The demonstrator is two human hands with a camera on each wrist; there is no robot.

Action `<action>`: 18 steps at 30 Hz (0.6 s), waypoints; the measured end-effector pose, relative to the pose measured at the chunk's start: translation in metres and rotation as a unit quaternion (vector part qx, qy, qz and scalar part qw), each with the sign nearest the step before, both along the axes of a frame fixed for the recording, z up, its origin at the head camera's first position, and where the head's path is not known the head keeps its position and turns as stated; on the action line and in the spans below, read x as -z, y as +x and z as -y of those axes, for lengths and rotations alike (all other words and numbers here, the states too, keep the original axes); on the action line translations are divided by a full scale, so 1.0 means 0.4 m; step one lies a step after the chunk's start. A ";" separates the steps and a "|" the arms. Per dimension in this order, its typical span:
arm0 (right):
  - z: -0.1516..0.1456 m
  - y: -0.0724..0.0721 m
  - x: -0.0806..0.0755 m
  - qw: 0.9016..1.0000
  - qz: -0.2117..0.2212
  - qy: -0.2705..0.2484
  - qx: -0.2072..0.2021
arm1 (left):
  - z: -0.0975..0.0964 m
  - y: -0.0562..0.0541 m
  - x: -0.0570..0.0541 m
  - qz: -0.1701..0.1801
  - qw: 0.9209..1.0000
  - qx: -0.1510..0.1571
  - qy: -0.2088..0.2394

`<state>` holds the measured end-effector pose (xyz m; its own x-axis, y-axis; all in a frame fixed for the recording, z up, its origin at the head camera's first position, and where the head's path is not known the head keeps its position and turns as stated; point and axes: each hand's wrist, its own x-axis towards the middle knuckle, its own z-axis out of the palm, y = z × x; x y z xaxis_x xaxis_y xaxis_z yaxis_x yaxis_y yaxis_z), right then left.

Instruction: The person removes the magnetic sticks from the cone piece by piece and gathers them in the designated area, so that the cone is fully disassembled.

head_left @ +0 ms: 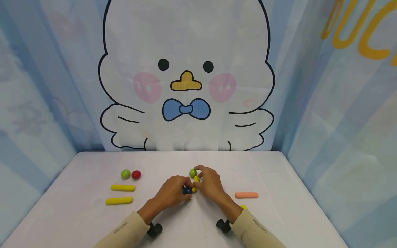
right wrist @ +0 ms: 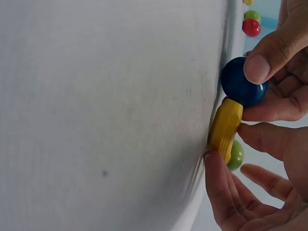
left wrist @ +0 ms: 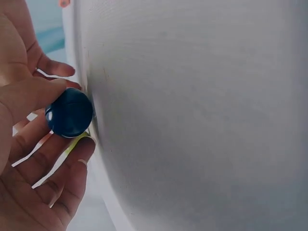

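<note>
In the head view my left hand (head_left: 172,191) holds a dark blue ball (head_left: 187,190) between thumb and fingers, low at the tabletop. My right hand (head_left: 211,185) is just beside it, pinching a short yellow stick (right wrist: 226,127) between thumb and finger. One end of that stick meets the blue ball (right wrist: 235,82) in the right wrist view. Toward its other end is a green ball (head_left: 193,173), with the right index finger close over it in the head view. Right fingers hide the middle of the stick there.
On the left of the white table (head_left: 273,172) lie another green ball (head_left: 125,174), a red ball (head_left: 136,175) and two yellow sticks (head_left: 123,187). An orange stick (head_left: 246,195) lies to the right. Near the right forearm a yellow piece (head_left: 243,207) is partly hidden.
</note>
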<state>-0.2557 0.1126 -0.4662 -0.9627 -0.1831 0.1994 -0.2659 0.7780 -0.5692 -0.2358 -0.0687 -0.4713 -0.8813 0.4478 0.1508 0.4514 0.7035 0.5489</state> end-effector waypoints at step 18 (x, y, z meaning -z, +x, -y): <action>0.005 0.011 0.002 1.000 0.026 0.010 -0.002 | 0.068 0.027 -0.030 0.015 0.997 0.043 -0.055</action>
<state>-0.2513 0.1108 -0.4671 -0.9709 -0.1900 0.1458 -0.2394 0.7889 -0.5660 -0.2248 -0.0959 -0.4595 -0.8427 0.5337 0.0705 0.4964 0.7197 0.4854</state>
